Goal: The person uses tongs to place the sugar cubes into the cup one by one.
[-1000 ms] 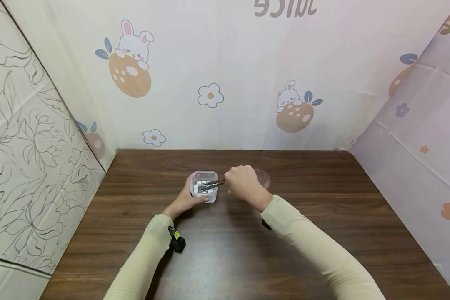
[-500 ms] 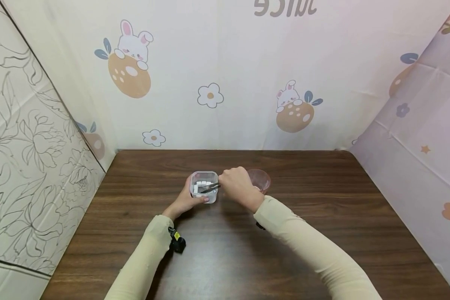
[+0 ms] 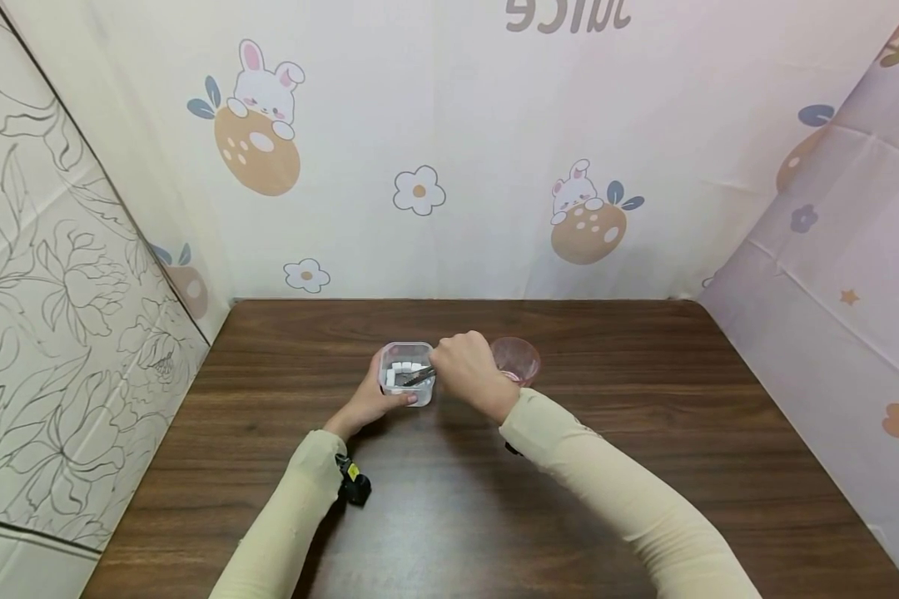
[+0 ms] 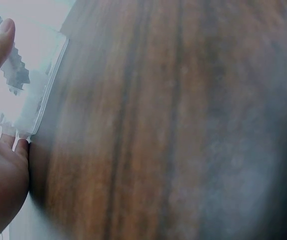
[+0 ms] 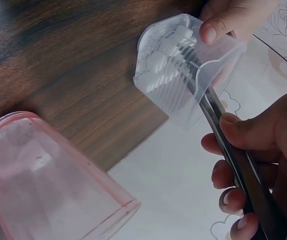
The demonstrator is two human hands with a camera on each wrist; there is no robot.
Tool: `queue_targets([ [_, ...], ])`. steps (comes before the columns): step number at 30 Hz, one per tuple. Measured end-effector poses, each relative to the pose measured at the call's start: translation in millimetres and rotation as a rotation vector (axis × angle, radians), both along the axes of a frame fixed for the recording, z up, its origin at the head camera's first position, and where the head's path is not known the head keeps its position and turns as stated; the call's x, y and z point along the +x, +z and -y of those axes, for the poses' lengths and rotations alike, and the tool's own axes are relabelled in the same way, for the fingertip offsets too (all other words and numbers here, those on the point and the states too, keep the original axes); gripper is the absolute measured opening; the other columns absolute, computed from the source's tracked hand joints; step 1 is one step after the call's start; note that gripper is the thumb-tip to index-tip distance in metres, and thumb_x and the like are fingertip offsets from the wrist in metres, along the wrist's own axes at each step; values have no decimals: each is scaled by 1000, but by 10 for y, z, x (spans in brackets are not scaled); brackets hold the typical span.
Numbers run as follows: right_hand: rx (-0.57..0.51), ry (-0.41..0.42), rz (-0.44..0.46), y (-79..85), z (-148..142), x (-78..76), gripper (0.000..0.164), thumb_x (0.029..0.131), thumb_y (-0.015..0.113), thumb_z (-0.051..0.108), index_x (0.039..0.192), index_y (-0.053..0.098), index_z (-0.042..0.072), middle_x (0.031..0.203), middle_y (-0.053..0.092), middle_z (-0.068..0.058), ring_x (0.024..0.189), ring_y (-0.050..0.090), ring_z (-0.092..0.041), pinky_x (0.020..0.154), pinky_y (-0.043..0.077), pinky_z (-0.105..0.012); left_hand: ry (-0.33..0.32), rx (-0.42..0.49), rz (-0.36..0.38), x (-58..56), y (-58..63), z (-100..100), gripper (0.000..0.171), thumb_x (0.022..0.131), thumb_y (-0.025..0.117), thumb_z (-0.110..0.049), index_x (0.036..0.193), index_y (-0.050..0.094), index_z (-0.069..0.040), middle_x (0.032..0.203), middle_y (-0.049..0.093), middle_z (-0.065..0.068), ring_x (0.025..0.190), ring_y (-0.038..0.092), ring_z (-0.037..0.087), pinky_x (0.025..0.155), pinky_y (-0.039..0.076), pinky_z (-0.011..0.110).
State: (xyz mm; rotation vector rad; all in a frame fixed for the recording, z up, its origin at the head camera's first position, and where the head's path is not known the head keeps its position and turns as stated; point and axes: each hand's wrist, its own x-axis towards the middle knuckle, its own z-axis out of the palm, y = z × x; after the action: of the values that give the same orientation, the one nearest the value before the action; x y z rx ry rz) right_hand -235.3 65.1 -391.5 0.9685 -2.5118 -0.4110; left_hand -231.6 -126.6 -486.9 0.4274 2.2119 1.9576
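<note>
Fingers [image 4: 22, 146] of the left hand [image 3: 369, 400] are gripping the clear tub [image 3: 423, 399] near the desk's [image 3: 449, 499] far edge, probably steadying it, while the right hand [image 3: 466, 366] is pinching tongs [image 5: 228, 152] reaching inside among white cubes [image 3: 407, 366].

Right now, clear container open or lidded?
Open: the clear container is uncovered on top, and the tongs in the right hand reach inside past its rim.

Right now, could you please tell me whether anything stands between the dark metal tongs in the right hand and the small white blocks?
Nothing visible does: the tongs reach through the open top of the clear square plastic container, their tips near the blocks.
</note>
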Motion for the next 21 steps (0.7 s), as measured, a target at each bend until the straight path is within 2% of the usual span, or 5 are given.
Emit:
queue_targets([
  [13, 43, -34, 7, 78, 101, 34, 13, 66, 72, 10, 61, 65, 20, 59, 61, 3, 48, 53, -13, 44, 43, -32, -11, 5, 37, -1, 5, 8, 99, 78, 74, 3, 150, 7, -2, 148, 24, 25, 129, 32, 38, 107, 23, 47],
  [21, 76, -39, -11, 38, 160, 44, 15, 72, 71, 9, 63, 68, 21, 60, 62, 5, 48, 53, -10, 44, 43, -30, -19, 25, 7, 0, -10, 5, 98, 77, 74, 5, 149, 7, 0, 149, 21, 28, 130, 30, 43, 107, 23, 50],
])
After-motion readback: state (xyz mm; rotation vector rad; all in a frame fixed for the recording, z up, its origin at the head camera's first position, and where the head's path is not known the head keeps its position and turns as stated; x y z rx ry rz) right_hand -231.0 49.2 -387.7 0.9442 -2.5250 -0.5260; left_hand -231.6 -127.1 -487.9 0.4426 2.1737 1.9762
